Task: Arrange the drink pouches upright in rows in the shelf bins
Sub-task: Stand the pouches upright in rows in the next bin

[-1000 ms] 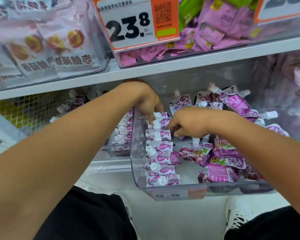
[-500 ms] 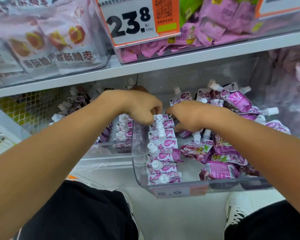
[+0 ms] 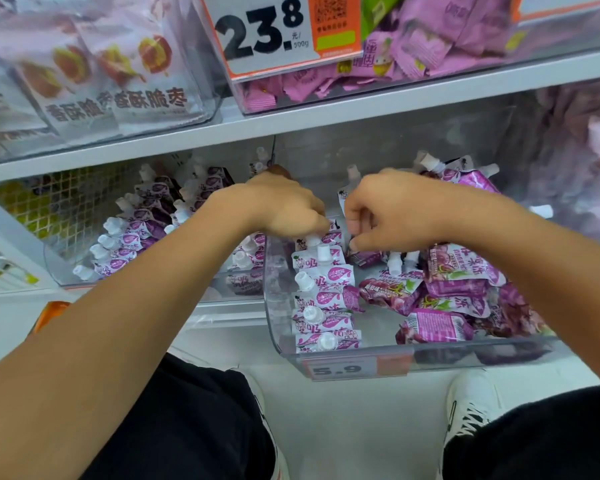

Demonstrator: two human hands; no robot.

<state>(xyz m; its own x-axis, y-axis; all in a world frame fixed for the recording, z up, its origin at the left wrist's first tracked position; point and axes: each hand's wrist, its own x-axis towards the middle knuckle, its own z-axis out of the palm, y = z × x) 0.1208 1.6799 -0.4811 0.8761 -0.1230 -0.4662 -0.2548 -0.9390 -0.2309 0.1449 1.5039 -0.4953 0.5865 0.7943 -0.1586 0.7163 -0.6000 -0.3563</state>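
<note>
A clear plastic bin (image 3: pixel 361 355) on the lower shelf holds purple and white drink pouches with white caps. Along its left wall several pouches stand upright in a row (image 3: pixel 323 292). To the right, loose pouches lie in a heap (image 3: pixel 454 289). My left hand (image 3: pixel 288 206) has its fingers curled over the back of the row, at the top of a pouch there. My right hand (image 3: pixel 385 209) is beside it, fingers curled and pinching a pouch (image 3: pixel 364 258) just right of the row. What the fingertips hold is partly hidden.
A second clear bin (image 3: pixel 70 278) to the left holds rows of upright pouches. The shelf above (image 3: pixel 291 123) carries bins of pink snack packs and a 23.8 price tag (image 3: pixel 267 32). A 5.9 label (image 3: pixel 340 368) sits on the bin front. My knees and white shoes are below.
Both hands rose and drew together at the back of the upright row. The left hand came forward from behind the bin wall; the right hand lifted slightly off the loose pouches.
</note>
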